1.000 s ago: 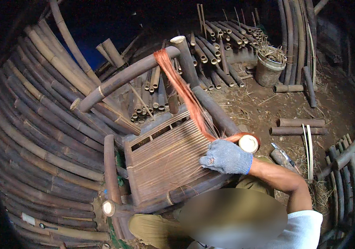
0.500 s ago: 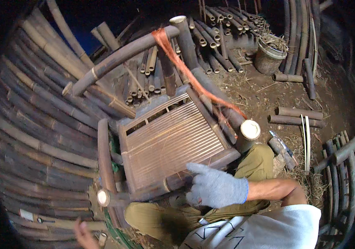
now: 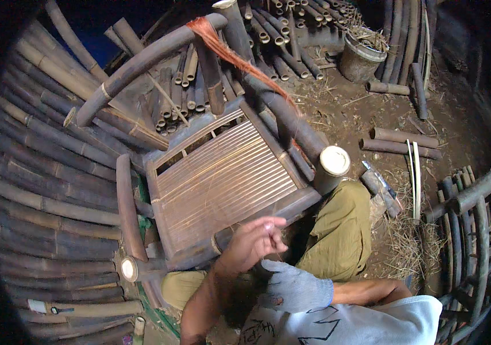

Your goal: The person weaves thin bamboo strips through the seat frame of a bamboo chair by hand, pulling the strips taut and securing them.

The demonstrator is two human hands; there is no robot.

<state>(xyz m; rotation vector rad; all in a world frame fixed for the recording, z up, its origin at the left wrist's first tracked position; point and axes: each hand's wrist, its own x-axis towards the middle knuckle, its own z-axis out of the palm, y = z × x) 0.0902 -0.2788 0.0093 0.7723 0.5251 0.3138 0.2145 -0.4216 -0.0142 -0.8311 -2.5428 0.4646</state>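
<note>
My bare left hand [image 3: 254, 244] is over the front rail of a dark bamboo chair [image 3: 291, 206], its fingers curled in a pinch. Close below and to its right, my right hand [image 3: 298, 286] wears a grey-blue knit glove, fingers folded and index side toward the left hand. A fine strand seems to run by the fingers, too thin to make out. Beyond both hands lies the slatted seat [image 3: 228, 172]. Orange-red fibres [image 3: 222, 52] are tied at the chair's curved top rail [image 3: 147, 66] and stretch toward the right armrest [image 3: 285, 123].
Stacked bamboo poles [image 3: 56, 201] line the left side. Cut bamboo tubes [image 3: 280, 40] are piled at the back, near a bucket of shavings [image 3: 363, 57]. A tool with a blade [image 3: 380, 181] and two pale strips [image 3: 414, 178] lie at right. A bamboo frame [image 3: 481, 247] stands far right.
My left hand has come up from the lower left to beside the gloved right hand. The right hand has drawn slightly lower, and its fingers have folded. The view has shifted a little.
</note>
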